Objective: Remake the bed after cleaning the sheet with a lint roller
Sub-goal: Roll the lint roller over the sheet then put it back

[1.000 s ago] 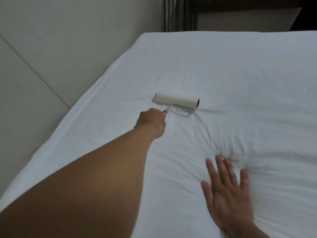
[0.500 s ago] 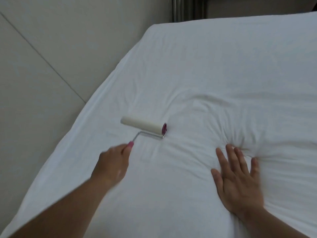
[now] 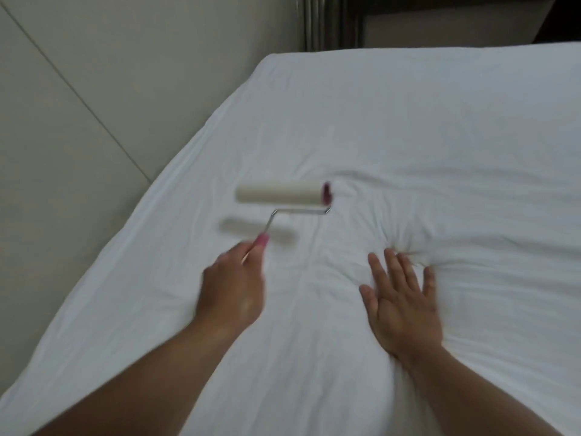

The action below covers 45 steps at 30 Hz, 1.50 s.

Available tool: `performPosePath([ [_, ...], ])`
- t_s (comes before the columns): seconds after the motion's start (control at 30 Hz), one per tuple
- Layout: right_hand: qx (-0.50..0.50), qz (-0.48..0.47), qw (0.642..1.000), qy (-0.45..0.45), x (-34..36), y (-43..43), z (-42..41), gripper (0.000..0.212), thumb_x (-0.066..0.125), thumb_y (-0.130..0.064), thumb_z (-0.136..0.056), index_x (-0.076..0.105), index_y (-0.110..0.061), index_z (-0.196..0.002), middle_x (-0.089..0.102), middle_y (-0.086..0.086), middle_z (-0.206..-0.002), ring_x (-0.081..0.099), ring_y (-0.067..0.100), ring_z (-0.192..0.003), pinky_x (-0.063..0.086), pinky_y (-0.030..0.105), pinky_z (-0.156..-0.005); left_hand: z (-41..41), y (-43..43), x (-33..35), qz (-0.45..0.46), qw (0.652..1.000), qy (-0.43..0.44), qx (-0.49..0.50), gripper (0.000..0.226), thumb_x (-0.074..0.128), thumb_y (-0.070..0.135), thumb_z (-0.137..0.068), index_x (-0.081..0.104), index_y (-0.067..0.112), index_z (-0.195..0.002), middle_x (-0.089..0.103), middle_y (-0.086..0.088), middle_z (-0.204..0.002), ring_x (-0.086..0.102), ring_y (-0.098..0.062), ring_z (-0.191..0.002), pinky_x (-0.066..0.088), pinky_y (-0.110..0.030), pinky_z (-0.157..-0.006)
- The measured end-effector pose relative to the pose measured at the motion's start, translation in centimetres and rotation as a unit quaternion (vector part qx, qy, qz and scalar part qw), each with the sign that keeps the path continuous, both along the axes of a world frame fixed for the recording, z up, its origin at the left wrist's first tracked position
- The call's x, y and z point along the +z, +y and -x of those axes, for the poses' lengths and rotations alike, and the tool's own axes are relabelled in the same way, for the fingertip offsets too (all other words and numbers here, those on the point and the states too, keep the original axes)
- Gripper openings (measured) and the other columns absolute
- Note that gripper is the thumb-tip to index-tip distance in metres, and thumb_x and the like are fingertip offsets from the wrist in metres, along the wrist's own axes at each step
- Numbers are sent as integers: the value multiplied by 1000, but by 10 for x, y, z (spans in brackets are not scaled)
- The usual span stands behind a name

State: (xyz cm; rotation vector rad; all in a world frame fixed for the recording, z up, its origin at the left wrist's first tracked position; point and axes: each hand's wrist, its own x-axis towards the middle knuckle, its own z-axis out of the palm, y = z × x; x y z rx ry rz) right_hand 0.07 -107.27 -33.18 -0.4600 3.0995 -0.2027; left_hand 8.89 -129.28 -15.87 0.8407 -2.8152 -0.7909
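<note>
A white sheet (image 3: 408, 136) covers the bed and fills most of the view. My left hand (image 3: 232, 287) grips the pink handle of a lint roller (image 3: 279, 192). Its white roll with a pink end cap hangs just above the sheet and casts a shadow below itself. My right hand (image 3: 402, 303) lies flat on the sheet to the right, fingers spread and straight. It presses the cloth, and wrinkles fan out from its fingertips.
A pale wall (image 3: 94, 105) runs along the bed's left edge. A dark headboard and a grey curtain (image 3: 317, 23) stand at the far end of the bed.
My left hand has drawn the roller back toward me along the sheet and then lifted it off the cloth. My right hand stays pressed on the sheet.
</note>
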Motion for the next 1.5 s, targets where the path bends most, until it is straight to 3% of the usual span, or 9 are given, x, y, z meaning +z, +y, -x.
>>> performPosePath([
  [0.2, 8, 45, 998, 35, -21, 5, 3, 63, 17, -57, -100, 21, -31, -157, 20, 1, -165, 16, 21, -152, 9, 55, -121, 160, 67, -42, 73, 974, -163, -138, 45, 32, 17, -102, 42, 10, -146, 53, -12, -137, 56, -33, -121, 43, -34, -83],
  [0.3, 13, 59, 997, 41, -29, 5, 6, 62, 20, -56, -100, 21, -31, -157, 20, 0, -165, 15, 21, -152, 8, 55, -121, 165, 78, -63, 119, 950, -225, -181, 54, 31, 14, -102, 24, 13, -156, 45, -13, -146, 49, -31, -131, 45, -37, -96],
  [0.4, 13, 84, 996, 33, -30, 6, 9, 62, 21, -57, -99, 21, -34, -156, 18, -1, -165, 14, 19, -153, 6, 54, -121, 140, 72, -69, 70, 962, -216, -149, 44, 28, 18, -105, 42, 11, -146, 57, -15, -134, 57, -34, -121, 49, -39, -96],
  [0.6, 29, 128, 991, 2, -15, 8, 9, 56, 24, -51, -96, 42, -31, -145, 26, -2, -163, 17, 17, -151, 5, 55, -121, 14, 50, -66, -107, 977, -167, -72, 42, 33, 47, -104, 59, 18, -88, 64, -9, -70, 56, -27, -48, 39, -22, -44],
  [0.77, -18, 360, 933, 4, 23, 28, -14, 41, 47, -35, -87, 73, -17, -112, 67, 4, -128, 58, 20, -123, 35, 45, -113, -87, 44, -66, -152, 974, -166, -41, 31, 37, 46, -103, 64, 31, -101, 62, -5, -67, 56, -25, -54, 40, -23, -41],
  [0.9, -95, 416, 904, 8, 56, 54, -71, 32, 53, -19, -88, 71, -17, -115, 68, -2, -121, 56, -1, -98, 46, 30, -102, -138, 53, -63, -169, 972, -163, -24, 29, 37, 42, -104, 64, 30, -101, 58, -3, -64, 52, -25, -53, 37, -21, -37],
  [1.07, -97, 367, 925, 16, 68, 80, -150, 40, 47, -15, -83, 69, -17, -116, 66, -2, -124, 58, 9, -108, 36, 17, -97, -246, 65, -53, -196, 967, -165, 15, 27, 41, 52, -101, 64, 38, -99, 52, 5, -52, 46, -27, -51, 37, -35, -50],
  [1.33, -7, 100, 995, 19, 48, 160, -227, 54, 40, -41, -88, 58, -12, -130, 54, 15, -139, 49, 36, -127, 36, 48, -109, -421, 86, -49, -216, 956, -179, 86, 23, 53, 41, -98, 60, 63, -104, 52, -3, -51, 46, -38, -54, 39, -39, -59],
  [1.5, 19, 39, 998, -39, 40, 177, -267, 66, 31, -52, -96, 29, -19, -153, 27, 12, -161, 24, 30, -148, 18, 54, -118, -501, 101, -42, -176, 958, -213, 70, 26, 48, 35, -100, 63, 46, -119, 54, 4, -57, 48, -21, -55, 42, -34, -63],
])
